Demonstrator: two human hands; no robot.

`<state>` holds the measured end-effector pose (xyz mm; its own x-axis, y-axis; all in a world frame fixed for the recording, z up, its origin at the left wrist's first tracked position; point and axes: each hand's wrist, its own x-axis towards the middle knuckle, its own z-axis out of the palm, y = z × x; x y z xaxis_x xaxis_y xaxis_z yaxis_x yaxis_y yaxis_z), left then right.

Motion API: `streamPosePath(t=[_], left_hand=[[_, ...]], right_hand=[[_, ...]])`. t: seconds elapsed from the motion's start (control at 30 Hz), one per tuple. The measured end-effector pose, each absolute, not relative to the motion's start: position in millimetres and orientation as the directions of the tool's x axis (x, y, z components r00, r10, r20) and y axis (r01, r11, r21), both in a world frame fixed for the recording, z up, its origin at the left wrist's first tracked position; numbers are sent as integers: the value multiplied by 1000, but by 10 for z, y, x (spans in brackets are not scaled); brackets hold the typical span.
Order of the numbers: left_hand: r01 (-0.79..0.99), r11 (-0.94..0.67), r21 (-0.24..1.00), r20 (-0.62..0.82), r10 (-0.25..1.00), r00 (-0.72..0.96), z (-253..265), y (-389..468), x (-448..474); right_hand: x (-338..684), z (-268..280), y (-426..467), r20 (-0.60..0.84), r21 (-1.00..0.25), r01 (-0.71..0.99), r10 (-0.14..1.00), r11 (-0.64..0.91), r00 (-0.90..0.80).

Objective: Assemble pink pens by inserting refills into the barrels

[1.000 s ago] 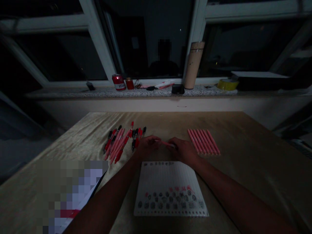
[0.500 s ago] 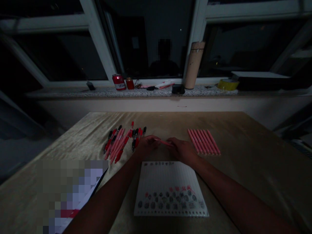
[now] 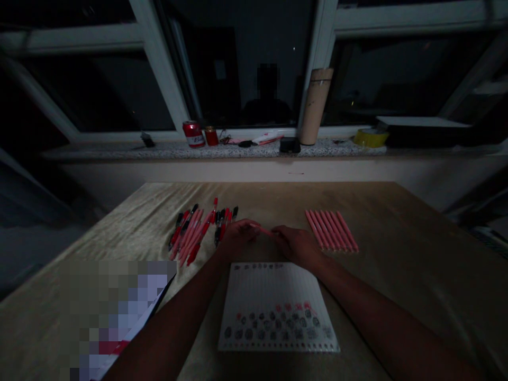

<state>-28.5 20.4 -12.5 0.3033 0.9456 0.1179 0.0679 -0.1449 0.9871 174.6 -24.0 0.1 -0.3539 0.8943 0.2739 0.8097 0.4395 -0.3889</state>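
Observation:
A slim pink pencil is held level between my two hands, above the far edge of the notebook page. My left hand pinches its left end with closed fingers. The other end is gripped by my right hand, whose fingers hide that tip. Right of my right hand, several matching pink pencils lie side by side in a neat row. Close by my left hand is a loose heap of red and black pens and more pink pencils. Below both hands lies the lined page with grey and red scribbles.
A blurred-out flat object lies at the table's left, partly behind my left forearm. On the window sill beyond stand a red can, a small red jar, a tall tan cylinder and yellow tape.
My fingers have shifted slightly around the pink pencil, and its angle has changed a little. The row, the heap and the page stay where they were.

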Motion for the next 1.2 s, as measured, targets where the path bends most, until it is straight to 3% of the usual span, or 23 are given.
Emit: streamPosePath(t=[0.57, 0.97, 1.2], left_hand=[[49, -114, 992, 96, 956, 278, -133, 200, -282], [77, -132, 988, 106, 955, 278, -77, 176, -275], [63, -125, 990, 103, 954, 282, -95, 184, -281]], right_hand=[[1756, 6, -250, 282, -384, 821, 900, 422, -331], [1742, -38, -228, 255, -243, 880, 902, 409, -349], [1748, -34, -224, 242, -265, 865, 898, 426, -369]])
